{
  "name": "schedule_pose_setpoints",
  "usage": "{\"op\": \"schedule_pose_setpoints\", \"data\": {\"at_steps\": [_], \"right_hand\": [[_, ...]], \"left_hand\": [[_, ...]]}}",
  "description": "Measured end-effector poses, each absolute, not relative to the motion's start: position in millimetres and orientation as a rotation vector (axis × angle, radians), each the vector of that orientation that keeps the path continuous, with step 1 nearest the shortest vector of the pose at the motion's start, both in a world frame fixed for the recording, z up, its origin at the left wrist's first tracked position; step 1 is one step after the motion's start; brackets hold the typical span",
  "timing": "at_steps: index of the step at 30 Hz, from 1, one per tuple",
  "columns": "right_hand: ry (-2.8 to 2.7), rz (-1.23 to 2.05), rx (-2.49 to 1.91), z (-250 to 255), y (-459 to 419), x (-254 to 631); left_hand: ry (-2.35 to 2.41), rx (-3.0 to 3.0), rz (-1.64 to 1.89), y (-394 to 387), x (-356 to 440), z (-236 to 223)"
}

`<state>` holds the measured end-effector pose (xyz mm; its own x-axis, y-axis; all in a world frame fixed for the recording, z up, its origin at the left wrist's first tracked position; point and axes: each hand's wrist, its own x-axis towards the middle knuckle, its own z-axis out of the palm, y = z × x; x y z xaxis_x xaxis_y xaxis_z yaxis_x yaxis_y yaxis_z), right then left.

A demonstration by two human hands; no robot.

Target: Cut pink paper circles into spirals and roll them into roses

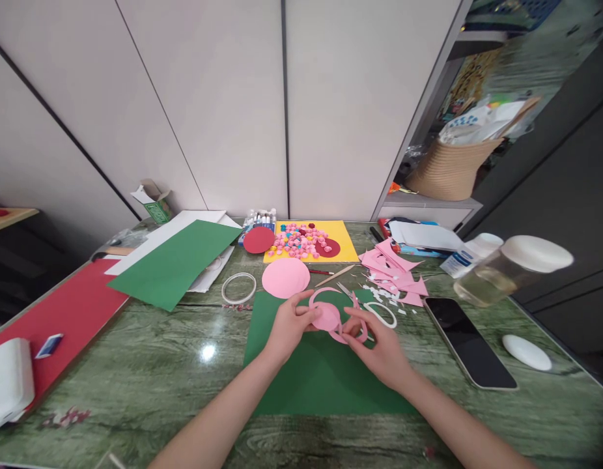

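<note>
Over a green sheet of paper (325, 381), my left hand (288, 329) pinches a pink paper spiral (327, 316), thumb and fingers on its round centre. The spiral's narrow strip curls out around that centre. My right hand (379, 352) has its fingertips closed on the strip at the right side. Just behind the right hand lie scissors with white handles (383, 315), their blades partly hidden by the paper. Several pink paper discs (284, 278) are stacked beyond my left hand. A wooden stick (334, 275) and a dark red pencil (320, 271) rest nearby.
Pink scraps (392, 267) and white bits (379, 294) lie at the back right. A phone (470, 342), a white oval object (527, 352) and a lidded jar (501, 270) stand or lie rightward. Small pompoms (301, 241) cover yellow paper. Leftward are a tape roll (239, 288) and green sheet (179, 260).
</note>
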<state>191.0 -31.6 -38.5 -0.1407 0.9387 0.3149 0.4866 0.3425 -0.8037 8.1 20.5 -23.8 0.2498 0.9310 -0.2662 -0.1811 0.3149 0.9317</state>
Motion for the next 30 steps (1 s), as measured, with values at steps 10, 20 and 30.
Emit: {"op": "schedule_pose_setpoints", "data": {"at_steps": [10, 20, 30], "right_hand": [[-1.85, 0.527, -1.292, -45, -28, 194], [-1.827, 0.703, -1.325, -49, -31, 188], [-1.765, 0.305, -1.505, -43, -22, 196]], "left_hand": [[1.037, 0.953, 0.972, 21, 10, -26], [0.916, 0.792, 0.927, 16, 10, -22], [0.905, 0.813, 0.903, 13, 11, -19]]}}
